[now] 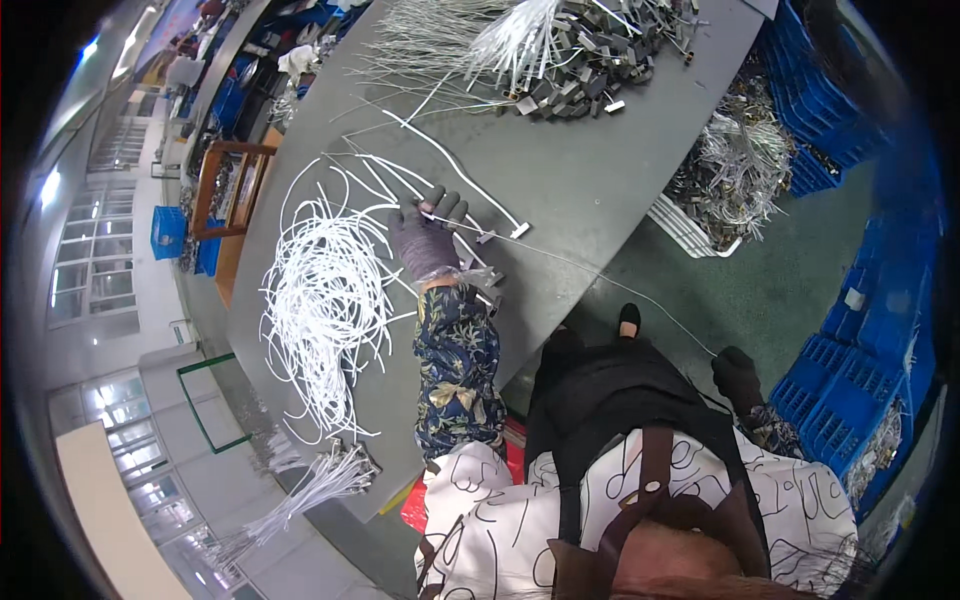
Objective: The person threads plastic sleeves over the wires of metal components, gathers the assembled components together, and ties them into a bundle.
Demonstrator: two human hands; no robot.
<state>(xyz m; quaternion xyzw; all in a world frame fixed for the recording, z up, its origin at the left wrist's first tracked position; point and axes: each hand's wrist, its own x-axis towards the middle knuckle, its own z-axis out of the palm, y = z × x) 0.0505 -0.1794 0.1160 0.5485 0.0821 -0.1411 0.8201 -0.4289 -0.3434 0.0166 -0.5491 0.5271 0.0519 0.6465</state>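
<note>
My left hand [425, 240], in a dark glove, is over the grey table with its fingers bent around a thin wire [590, 268]. A short white end shows at its fingertips. The wire runs slack across the table edge to my right hand [737, 372], which is also dark-gloved and closed on its far end, out to my right side. Several white sleeved cables [455, 165] lie under and around my left hand, some ending in small white connectors [519, 230]. Left of that hand, a tangled heap of white tubing [330, 290] covers the table.
At the table's far end lies a pile of metal-ended cables [580, 70]. To the right stand a white basket of cables [735, 170] and blue crates [825, 390]. A bundle of white cables [330, 475] sits at the near left corner. A wooden chair [215, 190] stands beyond the left edge.
</note>
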